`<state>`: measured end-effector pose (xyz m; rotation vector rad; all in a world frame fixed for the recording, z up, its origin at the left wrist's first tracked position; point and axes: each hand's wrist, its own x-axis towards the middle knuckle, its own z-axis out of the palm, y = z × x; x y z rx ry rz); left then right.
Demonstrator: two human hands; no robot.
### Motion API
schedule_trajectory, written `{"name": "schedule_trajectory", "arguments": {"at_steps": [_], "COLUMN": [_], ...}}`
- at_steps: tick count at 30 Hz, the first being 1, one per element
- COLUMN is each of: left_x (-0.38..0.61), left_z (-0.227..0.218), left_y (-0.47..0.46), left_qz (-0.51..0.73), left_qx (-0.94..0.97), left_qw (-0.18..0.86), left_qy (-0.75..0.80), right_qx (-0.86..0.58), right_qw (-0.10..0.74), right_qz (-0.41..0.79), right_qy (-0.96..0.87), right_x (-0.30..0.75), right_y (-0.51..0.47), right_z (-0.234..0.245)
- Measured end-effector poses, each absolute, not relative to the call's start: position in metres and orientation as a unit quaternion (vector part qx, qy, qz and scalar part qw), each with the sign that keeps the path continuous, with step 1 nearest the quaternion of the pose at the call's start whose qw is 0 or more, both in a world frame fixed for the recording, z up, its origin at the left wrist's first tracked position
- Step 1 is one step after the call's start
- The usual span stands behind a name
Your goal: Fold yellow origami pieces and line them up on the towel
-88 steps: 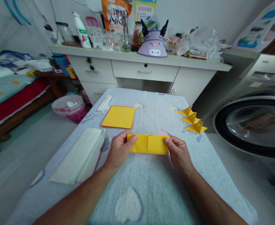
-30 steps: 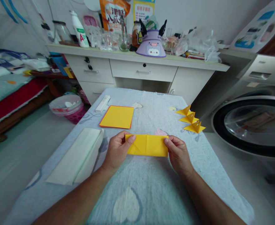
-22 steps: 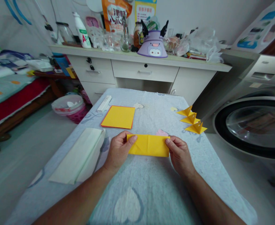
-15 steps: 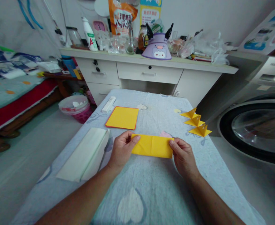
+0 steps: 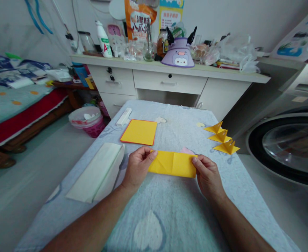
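A yellow sheet of paper (image 5: 172,164), folded into a long rectangle with crease lines across it, is held level above the cloth. My left hand (image 5: 138,166) pinches its left end, thumb on top. At the right end, my right hand (image 5: 208,172) grips it the same way, its fingers behind the paper. Beyond my left hand lies a stack of square paper (image 5: 139,132), yellow on top with a red edge below. Three folded yellow paper pieces (image 5: 226,147) with raised points stand in a row at the right.
A patterned blue cloth (image 5: 180,213) covers the table. On its left are a white-green paper packet (image 5: 97,175) and a small white box (image 5: 123,117). Behind stands a cluttered white cabinet (image 5: 169,84); a washing machine (image 5: 287,140) is right, a pink bin (image 5: 93,129) left.
The whole view has shifted slightly, so everything appears a little further right. Both hands still hold the folded paper in about the same pose.
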<state>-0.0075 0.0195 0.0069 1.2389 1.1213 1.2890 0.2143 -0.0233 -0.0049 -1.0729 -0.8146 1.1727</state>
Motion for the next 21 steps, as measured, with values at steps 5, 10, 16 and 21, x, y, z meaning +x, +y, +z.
{"name": "schedule_trajectory", "arguments": {"at_steps": [5,10,16,21], "left_x": [-0.008,-0.007,-0.007,-0.005], "left_z": [0.008,0.008,0.000,-0.009], "left_y": [0.019,0.021,0.028,0.034], "left_qz": [0.526,0.521,0.451,0.338], "left_qx": [0.515,0.523,0.601,0.708], "left_qw": [0.487,0.474,0.375,0.225], "left_qy": [0.470,0.481,0.542,0.577], "right_qx": [-0.475,-0.515,-0.649,-0.676], "right_qw": [0.626,0.610,0.468,0.356], "right_qz": [0.506,0.456,0.258,0.096], "right_qy": [-0.356,-0.393,-0.541,-0.638], "right_x": [0.214,0.213,0.216,0.221], "right_y": [-0.023,-0.021,-0.016,-0.006], "right_z": [-0.005,-0.005,-0.007,-0.013]}}
